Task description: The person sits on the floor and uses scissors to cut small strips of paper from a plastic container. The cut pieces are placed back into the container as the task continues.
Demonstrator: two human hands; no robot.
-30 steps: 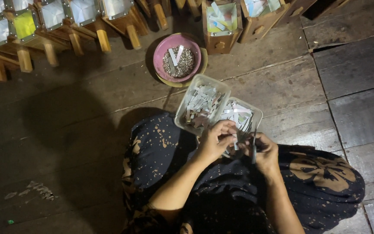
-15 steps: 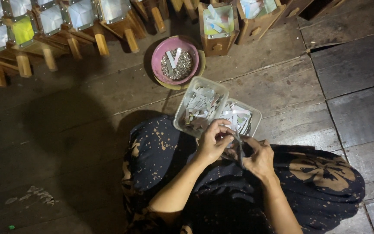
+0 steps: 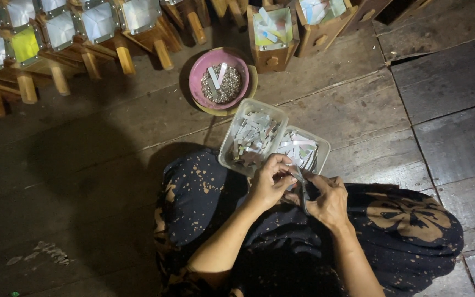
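- The fingers [image 3: 281,165] of the left hand [image 3: 269,181] were curled closed on a small pale strip [image 3: 291,164]; the strip was too small to tell its shape well.
- The right hand [image 3: 328,199] was closed around dark scissors [image 3: 303,190], whose long axis ran almost upright in the view, the tip toward the strip.
- The strip lay just above and to the left of the scissors, so the left hand was the nearer one; both hands were almost touching, over the person's lap in dark patterned cloth [image 3: 408,220].
- Just beyond the hands, two clear plastic trays [image 3: 226,157] stood side by side on the wooden floor [image 3: 111,165], touching the knee; both were filled with pale cut strips.
- Farther out, a pink bowl [image 3: 199,77] held small grey pieces and two pale strips.
- Along the far edge of the floor stood wooden boxes [image 3: 273,55] with paper pieces, and at the far left corner wooden frames with shiny panels [image 3: 100,22].
- The room was dim, and the floor boards were dark and worn.
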